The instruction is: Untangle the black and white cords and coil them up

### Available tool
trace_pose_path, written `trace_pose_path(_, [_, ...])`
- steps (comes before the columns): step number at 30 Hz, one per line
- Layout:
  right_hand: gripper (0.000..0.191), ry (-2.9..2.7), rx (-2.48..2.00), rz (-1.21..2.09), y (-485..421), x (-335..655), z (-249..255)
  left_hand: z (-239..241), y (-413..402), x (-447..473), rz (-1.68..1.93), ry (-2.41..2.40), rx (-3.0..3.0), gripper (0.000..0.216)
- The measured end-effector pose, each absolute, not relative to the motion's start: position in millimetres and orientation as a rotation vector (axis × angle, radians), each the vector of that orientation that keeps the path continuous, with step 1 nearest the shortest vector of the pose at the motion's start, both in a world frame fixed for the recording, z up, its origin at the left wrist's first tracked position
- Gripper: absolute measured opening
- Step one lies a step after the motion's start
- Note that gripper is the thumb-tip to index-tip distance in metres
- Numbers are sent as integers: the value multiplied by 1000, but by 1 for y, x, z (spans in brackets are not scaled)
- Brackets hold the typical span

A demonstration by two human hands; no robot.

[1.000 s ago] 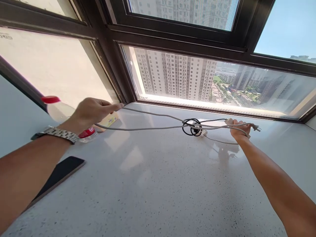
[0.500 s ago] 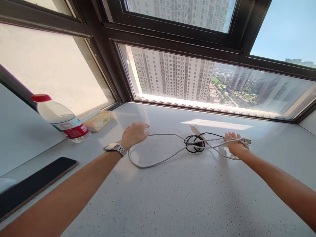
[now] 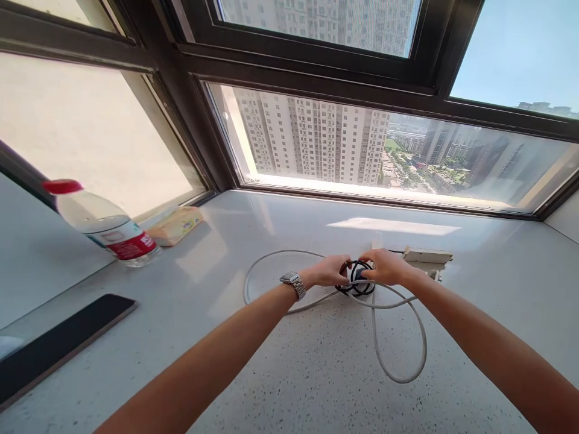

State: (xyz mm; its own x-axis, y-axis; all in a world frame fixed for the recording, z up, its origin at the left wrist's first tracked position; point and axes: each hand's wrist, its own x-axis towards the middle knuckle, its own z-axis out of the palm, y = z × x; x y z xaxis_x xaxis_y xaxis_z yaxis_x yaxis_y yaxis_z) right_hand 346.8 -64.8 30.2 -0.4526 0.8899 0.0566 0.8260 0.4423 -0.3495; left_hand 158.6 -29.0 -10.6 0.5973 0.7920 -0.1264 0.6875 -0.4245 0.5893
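Both hands meet at the middle of the pale speckled table (image 3: 289, 374) under the window (image 3: 371, 150). The left hand (image 3: 326, 272) has its fingers curled onto the left edge of a small coil of black cable (image 3: 359, 286), pinching it, and a metal wristwatch (image 3: 293, 282) sits on that wrist. The right hand (image 3: 384, 267) closes over the coil's right and top side, so the black cable is gripped between the two hands and lies just above the table surface; whether it rests on it I cannot tell. A grey cord (image 3: 409, 367) spreads around them in two loose loops, one curving out to the left behind the left wrist, the other hanging toward the near edge below the right forearm. Just behind the right hand lies a white power strip (image 3: 427, 256), flat on the table. Well apart on the left stands a water bottle (image 3: 102, 224) with a red cap and red label, tilted in the view, with a yellowish packet (image 3: 177, 224) just beside it near the window corner. A dark phone (image 3: 58, 345) lies flat at the left near edge.
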Motion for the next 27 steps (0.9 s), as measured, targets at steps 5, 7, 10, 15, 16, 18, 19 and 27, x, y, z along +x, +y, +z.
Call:
trace_pose_path(5, [29, -2472, -1332, 329, -76, 338, -5, -12, -47, 161, 583, 1186, 1874, 58])
trace_pose_path(7, [25, -2446, -1299, 325, -84, 335, -14, -4, -47, 165, 668, 1258, 1653, 59])
trace_pose_path(10, [15, -2465, -1261, 362, -92, 333, -22, 12, -42, 173, 406, 1386, 1632, 35])
trace_pose_path(15, [11, -2463, -1121, 478, -99, 342, -23, 40, -35, 174, 169, 1327, 1724, 36])
trace_pose_path(16, [13, -2417, -1142, 523, -101, 345, -22, 44, -35, 172, 216, 1311, 1721, 37])
trace_pose_path(18, [17, -2308, -1174, 573, -104, 352, -20, 51, -36, 168, 369, 1295, 1679, 40])
trace_pose_path(19, [17, -2259, -1172, 563, -105, 355, -19, 54, -37, 167, 446, 1298, 1646, 41])
trace_pose_path(27, [20, -1868, -1268, 138, -119, 354, -27, 46, -27, 179, 1197, 1535, 1465, 38])
